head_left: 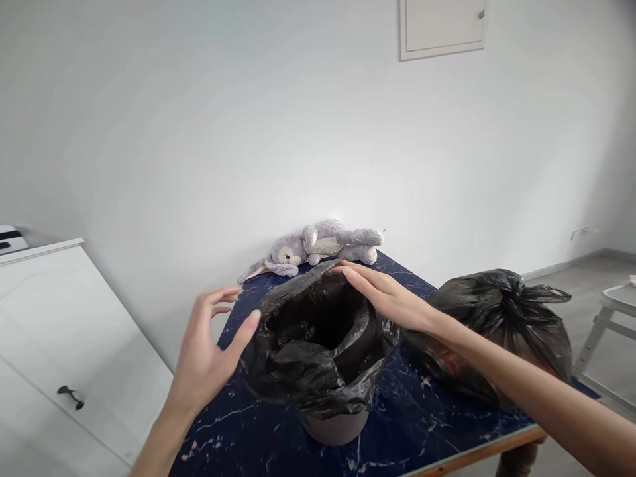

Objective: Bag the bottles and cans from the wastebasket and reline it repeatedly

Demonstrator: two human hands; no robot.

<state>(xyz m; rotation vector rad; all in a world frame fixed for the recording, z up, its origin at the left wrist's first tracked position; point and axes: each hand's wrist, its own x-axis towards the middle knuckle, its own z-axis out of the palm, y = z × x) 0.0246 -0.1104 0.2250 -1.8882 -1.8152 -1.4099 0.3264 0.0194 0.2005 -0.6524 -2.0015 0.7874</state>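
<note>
A black garbage bag (308,371) lines a small grey trash bin (335,427) on the table, its top spread over the rim and its mouth open upward. My left hand (209,351) is at the bag's left side, fingers apart and curved, the thumb tip at the bag's edge. Across the bag's far right edge lies my right hand (382,288), its fingers stretched out and touching the plastic. Most of the bin is hidden under the bag.
A full, knotted black bag (497,331) stands at the table's right. Behind, a grey plush bunny (322,245) lies against the wall. The table (407,424) has a dark blue marbled top. To the left is a white cabinet (74,331); a white chair (606,318) is at right.
</note>
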